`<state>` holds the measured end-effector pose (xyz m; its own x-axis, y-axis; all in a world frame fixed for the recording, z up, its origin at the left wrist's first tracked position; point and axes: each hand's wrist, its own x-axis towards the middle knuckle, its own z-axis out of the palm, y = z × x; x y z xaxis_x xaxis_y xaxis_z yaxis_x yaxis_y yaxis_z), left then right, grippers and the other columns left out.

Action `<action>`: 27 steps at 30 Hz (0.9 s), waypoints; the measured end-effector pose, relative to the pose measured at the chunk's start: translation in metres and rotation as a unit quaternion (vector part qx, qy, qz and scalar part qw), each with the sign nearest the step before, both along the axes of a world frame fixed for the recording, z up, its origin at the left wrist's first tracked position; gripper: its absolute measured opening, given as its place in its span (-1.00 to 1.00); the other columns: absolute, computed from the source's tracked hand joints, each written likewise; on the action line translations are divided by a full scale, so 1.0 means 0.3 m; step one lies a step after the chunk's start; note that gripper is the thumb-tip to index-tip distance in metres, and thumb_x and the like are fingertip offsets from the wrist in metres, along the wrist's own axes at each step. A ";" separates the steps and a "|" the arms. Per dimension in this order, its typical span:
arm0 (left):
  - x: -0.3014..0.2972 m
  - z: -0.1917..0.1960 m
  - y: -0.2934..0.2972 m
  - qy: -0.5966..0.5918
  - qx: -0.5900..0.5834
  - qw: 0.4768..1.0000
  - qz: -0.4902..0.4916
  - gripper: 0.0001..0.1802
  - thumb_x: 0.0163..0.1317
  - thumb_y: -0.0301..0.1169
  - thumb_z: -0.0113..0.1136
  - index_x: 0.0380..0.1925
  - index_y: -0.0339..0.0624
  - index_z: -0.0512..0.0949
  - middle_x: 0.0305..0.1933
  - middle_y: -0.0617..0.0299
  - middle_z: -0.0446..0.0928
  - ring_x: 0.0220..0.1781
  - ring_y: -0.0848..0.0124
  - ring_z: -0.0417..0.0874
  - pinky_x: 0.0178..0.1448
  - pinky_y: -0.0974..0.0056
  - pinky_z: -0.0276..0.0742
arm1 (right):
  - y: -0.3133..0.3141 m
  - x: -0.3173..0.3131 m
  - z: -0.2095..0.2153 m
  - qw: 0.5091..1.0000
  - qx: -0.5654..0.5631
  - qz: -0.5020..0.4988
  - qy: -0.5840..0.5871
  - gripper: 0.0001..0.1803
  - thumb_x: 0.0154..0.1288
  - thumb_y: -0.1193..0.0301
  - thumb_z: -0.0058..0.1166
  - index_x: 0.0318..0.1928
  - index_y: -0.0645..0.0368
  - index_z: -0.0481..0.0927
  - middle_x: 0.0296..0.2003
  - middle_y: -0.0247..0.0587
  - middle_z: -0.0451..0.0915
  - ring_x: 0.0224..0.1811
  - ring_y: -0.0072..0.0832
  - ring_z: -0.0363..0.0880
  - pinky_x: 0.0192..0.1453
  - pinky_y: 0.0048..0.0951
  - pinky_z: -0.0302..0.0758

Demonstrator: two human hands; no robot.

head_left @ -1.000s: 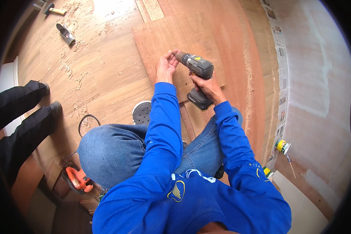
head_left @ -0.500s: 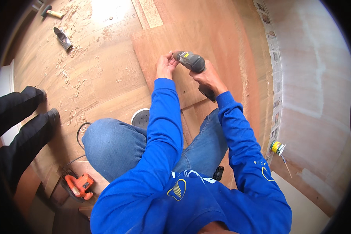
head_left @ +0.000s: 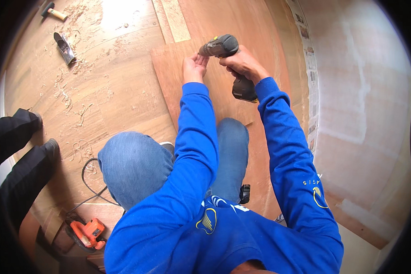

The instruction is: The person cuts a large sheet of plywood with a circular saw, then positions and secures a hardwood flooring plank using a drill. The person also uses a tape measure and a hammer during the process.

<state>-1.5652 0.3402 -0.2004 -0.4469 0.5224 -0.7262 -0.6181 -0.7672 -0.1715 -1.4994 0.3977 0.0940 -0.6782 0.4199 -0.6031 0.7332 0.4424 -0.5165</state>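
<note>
My right hand (head_left: 245, 63) grips a dark cordless drill (head_left: 223, 45) by its handle, with the battery base (head_left: 244, 89) below the wrist side. Its chuck points left, toward my left hand (head_left: 195, 67). The left fingers are bent together at the front of the chuck; whatever lies between them is too small to make out. Beneath both hands lies a reddish-brown wooden panel (head_left: 169, 68), with its corner at the left. The drill's tip is hidden by the fingers.
A hand plane (head_left: 65, 48) and a hammer (head_left: 55, 12) lie at the far left among wood shavings (head_left: 63, 93). An orange power tool (head_left: 89, 231) with a black cord (head_left: 83, 176) sits at lower left. Another person's dark-trousered legs (head_left: 27, 162) stand at left. Newspaper strips (head_left: 311, 68) edge the right side.
The drill has tilted, showing more of its battery, and my right hand has risen slightly. My right knee has come forward. My right arm now covers the small yellow can.
</note>
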 end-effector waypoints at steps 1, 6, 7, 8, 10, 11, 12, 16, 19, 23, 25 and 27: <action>0.005 -0.005 -0.008 -0.005 -0.002 1.000 -0.002 -0.73 0.54 -0.53 -0.14 0.03 -0.50 0.49 -0.04 -0.17 0.73 -0.03 0.02 0.81 0.07 -0.03 0.80 | 0.001 -0.010 -0.002 1.000 -0.002 0.008 -0.010 -0.87 0.13 0.40 0.23 -0.34 0.18 0.61 -0.61 -0.36 0.52 -0.67 -0.57 0.42 -0.62 -0.40 0.36; 0.014 -0.009 -0.042 0.003 -0.008 1.000 -0.014 -0.75 0.52 -0.55 -0.12 -0.03 -0.49 0.52 -0.08 -0.15 0.73 -0.07 0.03 0.80 0.05 -0.01 0.80 | 0.015 -0.044 -0.016 0.999 -0.018 0.031 -0.021 -0.86 0.10 0.42 0.21 -0.31 0.17 0.61 -0.61 -0.36 0.51 -0.67 -0.58 0.43 -0.63 -0.41 0.36; 0.015 -0.004 -0.044 0.003 -0.010 1.000 -0.013 -0.75 0.51 -0.54 -0.11 -0.04 -0.50 0.52 -0.08 -0.15 0.72 -0.07 0.02 0.79 0.05 -0.01 0.80 | 0.021 -0.047 -0.019 0.999 -0.020 0.029 -0.024 -0.86 0.10 0.42 0.21 -0.31 0.16 0.61 -0.61 -0.36 0.51 -0.67 -0.58 0.43 -0.63 -0.41 0.36; 0.017 0.001 -0.044 0.005 -0.011 1.000 -0.011 -0.76 0.51 -0.54 -0.10 -0.05 -0.50 0.53 -0.08 -0.15 0.72 -0.07 0.02 0.79 0.05 -0.01 0.80 | 0.026 -0.050 -0.021 0.999 -0.016 0.027 -0.028 -0.86 0.09 0.42 0.21 -0.31 0.16 0.61 -0.61 -0.36 0.51 -0.67 -0.58 0.43 -0.63 -0.41 0.36; 0.020 0.010 -0.044 0.006 -0.029 1.000 -0.001 -0.75 0.50 -0.53 -0.10 -0.04 -0.50 0.52 -0.09 -0.16 0.72 -0.08 0.01 0.79 0.05 -0.02 0.80 | 0.031 -0.058 -0.024 0.999 -0.026 0.035 -0.024 -0.86 0.09 0.42 0.20 -0.31 0.16 0.61 -0.61 -0.36 0.51 -0.67 -0.58 0.42 -0.62 -0.41 0.36; 0.020 0.011 -0.044 0.005 -0.039 0.999 0.002 -0.74 0.50 -0.52 -0.11 -0.04 -0.51 0.52 -0.09 -0.17 0.72 -0.08 0.00 0.79 0.06 -0.02 0.79 | 0.031 -0.064 -0.025 0.999 -0.024 0.037 -0.022 -0.85 0.09 0.43 0.20 -0.30 0.17 0.61 -0.61 -0.35 0.51 -0.67 -0.58 0.42 -0.62 -0.41 0.36; 0.020 0.009 -0.045 0.012 -0.040 0.999 -0.004 -0.73 0.50 -0.52 -0.12 -0.05 -0.51 0.53 -0.09 -0.18 0.72 -0.09 0.00 0.78 0.06 -0.03 0.79 | 0.026 -0.069 -0.026 0.999 -0.026 0.043 -0.020 -0.87 0.10 0.43 0.18 -0.33 0.18 0.60 -0.62 -0.35 0.50 -0.67 -0.57 0.41 -0.62 -0.39 0.34; 0.008 -0.018 -0.047 0.010 -0.035 0.999 0.005 -0.71 0.49 -0.51 -0.16 -0.07 -0.50 0.54 -0.08 -0.18 0.72 -0.08 0.00 0.79 0.10 -0.03 0.78 | -0.008 -0.087 -0.016 0.997 -0.010 0.070 -0.017 -0.89 0.10 0.44 0.14 -0.38 0.22 0.58 -0.62 -0.33 0.49 -0.66 -0.54 0.40 -0.63 -0.36 0.32; 0.003 -0.040 -0.037 -0.002 -0.034 0.999 0.028 -0.72 0.50 -0.51 -0.13 -0.08 -0.48 0.56 -0.07 -0.15 0.72 -0.05 0.01 0.79 0.11 0.00 0.78 | -0.023 -0.084 0.002 0.996 0.008 0.090 -0.023 -0.85 0.10 0.42 0.19 -0.33 0.21 0.60 -0.62 -0.35 0.50 -0.66 -0.56 0.42 -0.63 -0.38 0.34; 0.012 -0.048 -0.017 -0.008 -0.028 0.999 0.016 -0.73 0.52 -0.51 -0.11 -0.07 -0.46 0.57 -0.05 -0.13 0.74 -0.04 0.05 0.81 0.10 0.02 0.80 | -0.013 -0.071 0.013 0.995 0.015 0.092 -0.031 -0.83 0.11 0.40 0.21 -0.29 0.20 0.63 -0.61 -0.35 0.51 -0.67 -0.57 0.44 -0.63 -0.40 0.36; 0.016 -0.048 -0.011 -0.011 -0.018 1.000 0.017 -0.74 0.52 -0.51 -0.10 -0.07 -0.46 0.57 -0.06 -0.12 0.75 -0.06 0.07 0.82 0.08 0.02 0.80 | 0.000 -0.065 0.007 0.996 0.021 0.076 -0.038 -0.82 0.10 0.39 0.22 -0.29 0.20 0.63 -0.60 -0.35 0.52 -0.67 -0.57 0.44 -0.63 -0.40 0.37; 0.017 -0.049 -0.010 -0.009 -0.020 1.000 0.012 -0.75 0.53 -0.51 -0.08 -0.07 -0.45 0.57 -0.07 -0.11 0.75 -0.07 0.08 0.82 0.07 0.02 0.81 | 0.014 -0.058 -0.002 0.997 0.017 0.065 -0.042 -0.81 0.09 0.39 0.22 -0.28 0.20 0.64 -0.60 -0.34 0.53 -0.67 -0.57 0.44 -0.62 -0.40 0.37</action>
<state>-1.5602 0.3372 -0.2151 -0.4458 0.4831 -0.7536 -0.5974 -0.7875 -0.1515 -1.5170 0.4019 0.0933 -0.6755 0.3533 -0.6472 0.7087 0.5533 -0.4376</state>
